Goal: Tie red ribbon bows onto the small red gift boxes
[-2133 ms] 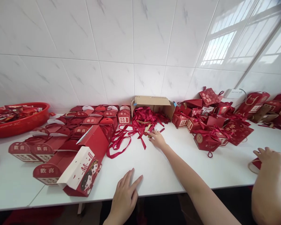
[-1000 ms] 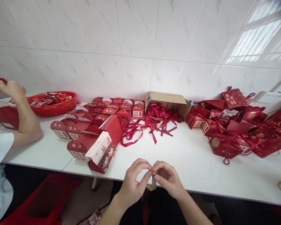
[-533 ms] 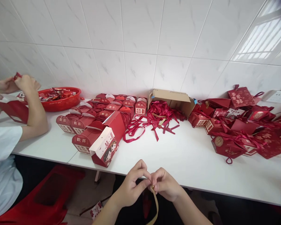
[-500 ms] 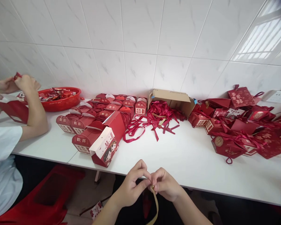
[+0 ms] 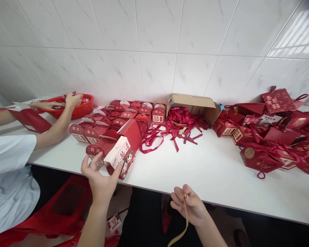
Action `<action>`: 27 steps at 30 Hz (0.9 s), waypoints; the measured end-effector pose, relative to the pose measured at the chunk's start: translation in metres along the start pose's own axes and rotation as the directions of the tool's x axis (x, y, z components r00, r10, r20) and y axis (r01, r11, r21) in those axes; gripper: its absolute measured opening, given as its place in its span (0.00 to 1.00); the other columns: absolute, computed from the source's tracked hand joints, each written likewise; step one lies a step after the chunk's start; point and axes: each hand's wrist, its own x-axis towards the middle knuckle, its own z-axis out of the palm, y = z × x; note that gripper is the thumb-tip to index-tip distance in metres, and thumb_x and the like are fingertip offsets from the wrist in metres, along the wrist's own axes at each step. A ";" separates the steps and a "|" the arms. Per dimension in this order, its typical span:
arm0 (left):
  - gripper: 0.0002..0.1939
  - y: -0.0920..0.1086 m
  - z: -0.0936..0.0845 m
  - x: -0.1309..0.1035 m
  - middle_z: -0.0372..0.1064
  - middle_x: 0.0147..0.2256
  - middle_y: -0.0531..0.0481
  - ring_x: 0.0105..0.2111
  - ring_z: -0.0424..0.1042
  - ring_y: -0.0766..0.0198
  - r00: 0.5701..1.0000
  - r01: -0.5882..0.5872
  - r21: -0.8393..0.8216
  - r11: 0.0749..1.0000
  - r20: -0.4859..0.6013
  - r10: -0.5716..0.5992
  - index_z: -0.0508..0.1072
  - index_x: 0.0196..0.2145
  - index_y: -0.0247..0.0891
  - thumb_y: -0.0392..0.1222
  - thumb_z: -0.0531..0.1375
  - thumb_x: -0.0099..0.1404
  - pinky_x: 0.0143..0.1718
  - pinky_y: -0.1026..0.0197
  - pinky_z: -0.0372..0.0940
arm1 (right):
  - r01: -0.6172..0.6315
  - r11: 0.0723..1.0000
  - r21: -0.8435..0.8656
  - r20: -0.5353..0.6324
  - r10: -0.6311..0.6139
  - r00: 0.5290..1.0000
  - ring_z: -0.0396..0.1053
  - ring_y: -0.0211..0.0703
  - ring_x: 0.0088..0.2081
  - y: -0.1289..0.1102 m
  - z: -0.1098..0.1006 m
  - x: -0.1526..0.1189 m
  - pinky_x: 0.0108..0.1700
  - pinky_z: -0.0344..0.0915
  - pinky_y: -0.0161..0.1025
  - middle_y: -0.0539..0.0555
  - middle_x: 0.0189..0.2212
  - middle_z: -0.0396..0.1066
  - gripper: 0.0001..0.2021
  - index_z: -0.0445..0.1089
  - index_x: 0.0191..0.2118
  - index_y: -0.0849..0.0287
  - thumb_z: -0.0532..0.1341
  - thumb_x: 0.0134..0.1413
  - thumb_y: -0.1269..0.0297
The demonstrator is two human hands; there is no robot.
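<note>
My left hand reaches to the near end of the row of boxes, thumb and fingers spread wide. It spans the front of a red gift box with a white flap and a cartoon couple printed on it; whether it touches the card I cannot tell. Pinched in my right hand, below the table's front edge, is a gold ribbon that hangs down in a curve. A small gold bead shows at the fingertips. Behind the open-flapped box stand several closed red candy boxes in rows.
Loose dark-red ribbons spill from a cardboard box by the wall. Several ribboned red boxes are heaped at right. At left, a co-worker's arm reaches over a red basin. The white table carries everything.
My left hand has left the ribbon and moved left to the gift box, opening. My right hand keeps the ribbon, slightly further right. The co-worker's hands have moved to the basin.
</note>
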 end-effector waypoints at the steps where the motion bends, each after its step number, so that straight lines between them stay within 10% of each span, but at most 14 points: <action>1: 0.54 -0.003 0.002 0.005 0.66 0.49 0.38 0.46 0.70 0.55 0.995 0.081 -0.053 0.995 0.069 -0.077 0.38 0.64 0.38 0.41 0.69 0.50 0.49 0.48 0.66 | 0.000 0.999 -0.051 -0.001 -0.001 1.000 0.48 0.32 0.22 0.000 0.001 -0.001 0.25 0.48 0.32 0.45 0.20 0.51 0.09 0.71 0.26 0.52 0.72 0.42 0.63; 5: 0.48 -0.009 0.009 -0.004 0.71 0.39 0.43 0.37 0.75 0.59 0.965 0.200 -0.160 0.967 0.202 -0.166 0.39 0.66 0.39 0.42 0.64 0.57 0.42 0.53 0.71 | 0.030 0.928 -0.371 -0.018 -0.040 0.999 0.55 0.33 0.26 0.000 0.013 -0.008 0.28 0.50 0.33 0.49 0.26 0.61 0.06 0.70 0.33 0.55 0.68 0.50 0.65; 8: 0.32 -0.003 0.017 -0.031 0.70 0.43 0.42 0.40 0.74 0.59 0.962 0.053 -0.166 0.985 0.273 -0.005 0.56 0.60 0.40 0.41 0.62 0.61 0.42 0.58 0.70 | 0.121 0.820 -0.560 0.005 -0.143 0.990 0.59 0.35 0.29 -0.002 0.024 -0.013 0.31 0.55 0.34 0.50 0.29 0.64 0.03 0.70 0.35 0.54 0.64 0.55 0.65; 12: 0.08 0.015 0.035 -0.055 0.69 0.36 0.49 0.37 0.72 0.64 0.855 -0.126 -0.308 0.943 0.448 0.260 0.70 0.42 0.40 0.36 0.58 0.64 0.37 0.64 0.68 | 0.302 0.606 -0.736 0.103 -0.341 0.934 0.64 0.38 0.33 -0.015 0.033 -0.018 0.35 0.59 0.36 0.50 0.30 0.66 0.04 0.72 0.34 0.50 0.62 0.57 0.69; 18: 0.04 0.040 0.064 -0.063 0.69 0.47 0.45 0.49 0.69 0.60 0.793 0.078 -0.499 0.863 0.556 0.250 0.70 0.38 0.39 0.36 0.55 0.66 0.49 0.58 0.65 | 0.265 0.234 -0.936 0.088 -0.572 0.815 0.52 0.52 0.61 -0.039 0.032 -0.012 0.57 0.51 0.45 0.50 0.60 0.54 0.04 0.74 0.27 0.52 0.66 0.52 0.66; 22: 0.05 0.048 0.078 -0.072 0.73 0.44 0.47 0.54 0.67 0.59 0.723 0.257 -0.587 0.768 0.644 0.250 0.70 0.39 0.40 0.35 0.54 0.67 0.55 0.54 0.61 | 0.236 0.286 -0.929 0.039 -0.558 0.829 0.52 0.55 0.62 -0.041 0.026 0.005 0.57 0.55 0.49 0.48 0.65 0.47 0.03 0.74 0.29 0.52 0.65 0.52 0.64; 27: 0.05 0.055 0.084 -0.079 0.73 0.38 0.51 0.43 0.73 0.66 0.748 0.286 -0.581 0.762 0.633 0.202 0.71 0.38 0.40 0.35 0.56 0.67 0.47 0.63 0.66 | 0.305 0.297 -0.905 0.056 -0.627 0.777 0.63 0.49 0.52 -0.036 0.020 0.019 0.49 0.66 0.45 0.52 0.58 0.58 0.03 0.75 0.30 0.52 0.64 0.53 0.68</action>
